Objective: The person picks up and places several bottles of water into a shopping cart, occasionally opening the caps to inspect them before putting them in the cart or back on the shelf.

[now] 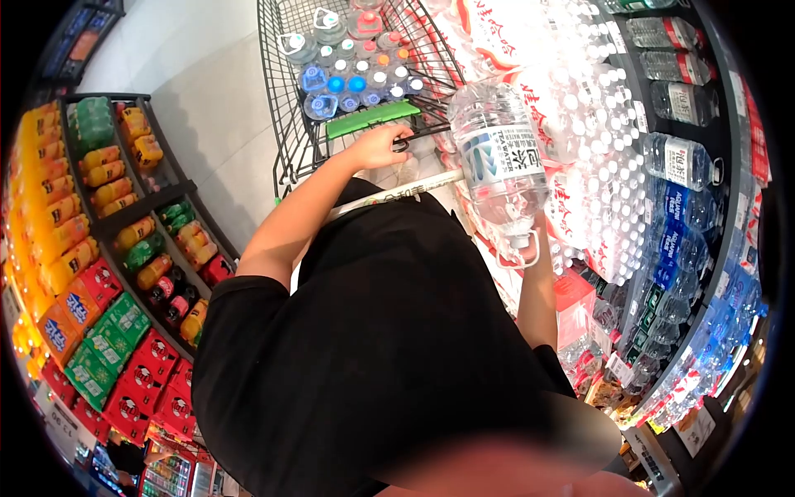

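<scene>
My left hand reaches over the handlebar of a shopping cart, its fingers curled on the black wire edge beside the green strip. A large clear water bottle with a white label hangs in the air at the right of the cart. Its neck and white carry handle point toward me. My right forearm runs up behind this bottle, and the bottle covers my right hand almost wholly. Inside the cart stand several water bottles with blue, white, red and orange caps.
Wrapped packs of small water bottles are stacked close on the right. Behind them, a curved shelf carries large bottles. Orange, green and red drink packs fill the left shelves. Pale floor tiles lie left of the cart.
</scene>
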The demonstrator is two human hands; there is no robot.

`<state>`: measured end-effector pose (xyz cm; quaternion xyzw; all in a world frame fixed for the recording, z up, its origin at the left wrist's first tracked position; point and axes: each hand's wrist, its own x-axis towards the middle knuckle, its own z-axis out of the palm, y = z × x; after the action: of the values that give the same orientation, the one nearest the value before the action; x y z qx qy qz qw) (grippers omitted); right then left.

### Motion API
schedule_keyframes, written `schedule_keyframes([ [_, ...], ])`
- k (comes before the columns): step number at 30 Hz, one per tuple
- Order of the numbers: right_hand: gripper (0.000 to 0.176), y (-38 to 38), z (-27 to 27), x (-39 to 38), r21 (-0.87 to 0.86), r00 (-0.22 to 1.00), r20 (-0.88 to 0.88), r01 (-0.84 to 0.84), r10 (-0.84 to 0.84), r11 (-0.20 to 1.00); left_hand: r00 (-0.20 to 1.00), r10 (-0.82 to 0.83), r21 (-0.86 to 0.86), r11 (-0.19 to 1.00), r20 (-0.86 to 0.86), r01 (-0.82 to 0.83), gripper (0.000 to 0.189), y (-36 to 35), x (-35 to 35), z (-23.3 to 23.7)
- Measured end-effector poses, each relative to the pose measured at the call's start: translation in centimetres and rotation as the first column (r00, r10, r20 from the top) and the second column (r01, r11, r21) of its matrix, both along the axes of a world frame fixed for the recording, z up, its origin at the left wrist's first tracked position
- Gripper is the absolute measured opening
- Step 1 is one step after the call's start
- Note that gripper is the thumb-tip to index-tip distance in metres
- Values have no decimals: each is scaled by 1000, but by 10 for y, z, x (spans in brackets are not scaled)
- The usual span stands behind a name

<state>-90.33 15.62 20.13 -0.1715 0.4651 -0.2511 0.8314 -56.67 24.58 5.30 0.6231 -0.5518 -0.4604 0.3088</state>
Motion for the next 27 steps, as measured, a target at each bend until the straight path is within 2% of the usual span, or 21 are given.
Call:
schedule_keyframes([
  [3, 42, -2, -2, 7, 1, 1000, -4, 2, -2, 1000, 998, -55, -54, 997, -31, 53, 65, -3, 0, 0],
  [6, 40, -4, -1, 14, 0, 1000, -11, 5, -5, 1000, 967, 104, 3, 994, -232, -106, 75, -19, -4, 3],
  [7, 39, -6, 0, 15, 0, 1000, -18, 1, -1, 1000, 967, 127, 58, 991, -220, -117, 79, -32, -7, 8],
  [8, 39, -8, 0, 17, 3, 1000, -25, 1, -1, 1000, 955, 182, 31, 983, -234, -180, 81, -47, -11, 9],
  [11, 37, -10, 2, 20, 10, 999, -41, 1, 0, 1000, 770, 330, 39, 928, -546, -370, 85, -97, -26, 19],
  [13, 36, -11, 1, 20, 17, 998, -56, 9, -8, 1000, 648, 396, 98, 890, -650, -445, 84, -120, -33, 26],
  [16, 36, -11, -3, 17, 17, 995, -89, 50, -48, 999, 643, 184, 37, 971, -743, -235, 67, -132, -39, 38],
  [17, 35, -7, -1, 15, -73, 997, -78, 23, -29, 997, 616, 274, 68, 939, -739, -336, 61, -135, -47, 31],
  [20, 33, -17, -21, -15, -48, 995, 104, 6, -1, 999, 653, 298, 36, 923, -696, -383, 61, -142, -54, 23],
  [21, 34, -11, 4, -5, -41, 995, 84, 50, -46, 998, 714, 298, 6, 925, -634, -380, 61, -147, -57, 3],
  [22, 46, -16, 3, -20, -150, 999, 36, -19, 24, 989, 711, 284, 23, 936, -644, -352, 59, -139, -57, 16],
  [23, 58, -21, 1, -35, -253, 996, -22, -85, 83, 964, 759, 267, -6, 942, -594, -335, 54, -132, -58, 20],
  [24, 58, -27, 14, -36, -110, 997, -53, -63, 57, 992, 802, 252, -29, 948, -541, -317, 49, -126, -58, 20],
  [25, 54, -26, 36, -32, -66, 998, -51, 22, -26, 998, 799, 255, 31, 958, -544, -285, 50, -118, -60, 20],
  [26, 56, -29, 62, -20, -64, 992, -121, -55, 47, 996, 883, 285, 91, 958, -372, -271, 53, -107, -59, 35],
  [27, 56, -32, 72, -19, -11, 988, -132, -81, 79, 997, 912, 258, 111, 966, -320, -235, 54, -102, -60, 28],
])
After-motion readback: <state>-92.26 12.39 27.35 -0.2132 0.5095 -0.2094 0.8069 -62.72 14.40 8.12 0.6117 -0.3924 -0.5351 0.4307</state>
